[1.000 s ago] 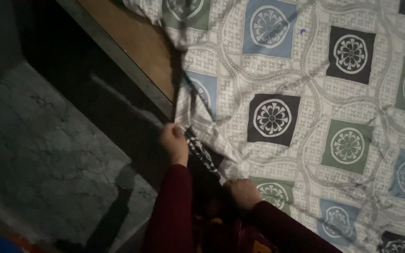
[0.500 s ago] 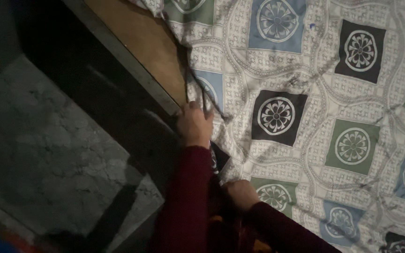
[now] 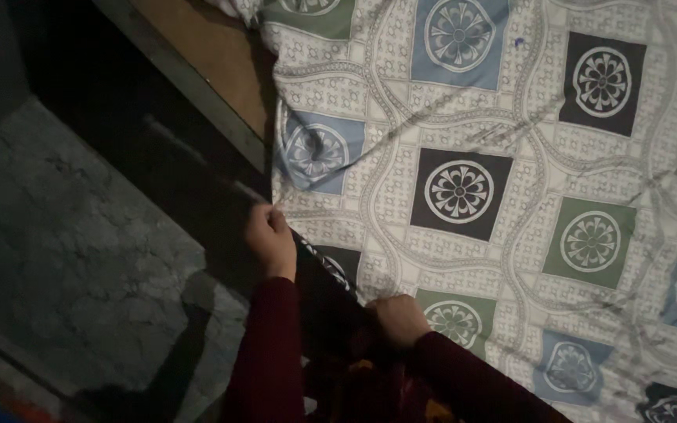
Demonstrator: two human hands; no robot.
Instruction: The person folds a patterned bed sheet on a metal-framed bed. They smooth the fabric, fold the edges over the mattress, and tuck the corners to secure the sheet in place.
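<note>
Dim room, cracked grey concrete floor [image 3: 80, 258] at left, bed at right. Bedsheet [image 3: 511, 196] lies spread over the bed: pale cloth with curling line pattern, squares in blue, green and black, each with a round flower motif. Sheet fairly flat, a few diagonal creases running from the near corner toward upper right.

Left hand [image 3: 270, 237] closed in a fist on the sheet's corner edge, right at the bed's side, pinching the hem where it folds over. A dark patterned underside strip of the cloth shows just below that hand, running down to the right.

Right hand [image 3: 399, 319] also closed, gripping the near edge of the sheet beside a green square. Both hands near each other, same edge between them. Dark red sleeves [image 3: 276, 360] on both arms.

Beyond the corner: bare brown wooden board [image 3: 213, 55] of the bed uncovered at upper left, sheet edge touching it. Grey metal frame rail [image 3: 190, 90] runs diagonally along the board's outer side. Deep shadow between rail and floor. Something blue and red at bottom-left corner, too dark to identify.
</note>
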